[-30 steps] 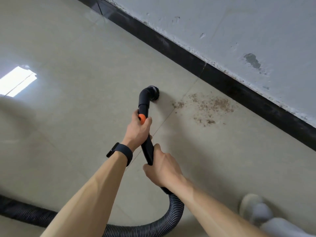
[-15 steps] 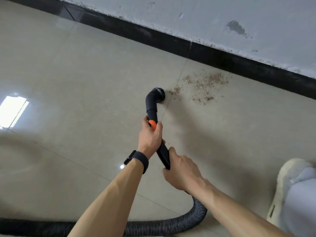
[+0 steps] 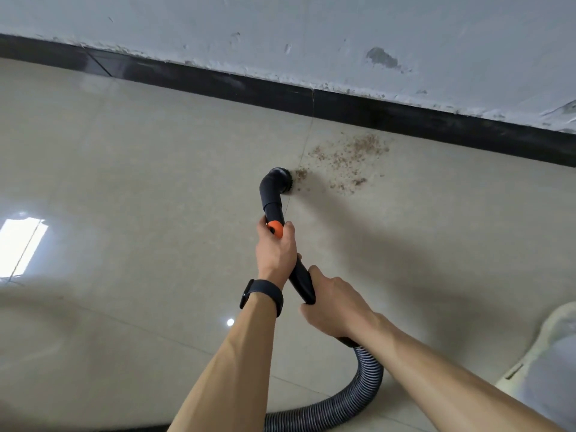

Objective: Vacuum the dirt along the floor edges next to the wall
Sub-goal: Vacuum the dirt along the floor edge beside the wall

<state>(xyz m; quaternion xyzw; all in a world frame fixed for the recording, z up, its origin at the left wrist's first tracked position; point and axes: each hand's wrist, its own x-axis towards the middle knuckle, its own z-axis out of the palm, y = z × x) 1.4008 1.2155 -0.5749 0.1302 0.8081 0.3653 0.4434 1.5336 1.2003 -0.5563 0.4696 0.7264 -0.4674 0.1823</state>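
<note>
Left hand point(image 3: 276, 251) wrapping black plastic vacuum wand point(image 3: 271, 201) by orange button point(image 3: 276, 228) for steering, right hand point(image 3: 333, 310) gripping lower, bracing. Round brush nozzle point(image 3: 284, 179) nudging edge of brown dirt scatter point(image 3: 349, 157) beside black baseboard point(image 3: 218, 85).

We are seeing glossy beige floor tiles point(image 3: 124, 182) meeting a black baseboard point(image 3: 218, 85); the grey-white wall point(image 3: 280, 20) above is showing chipped paint. Bright light point(image 3: 21, 247) is reflecting at left.

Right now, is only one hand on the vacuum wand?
No, the left hand and right hand both hold the vacuum wand.
</note>
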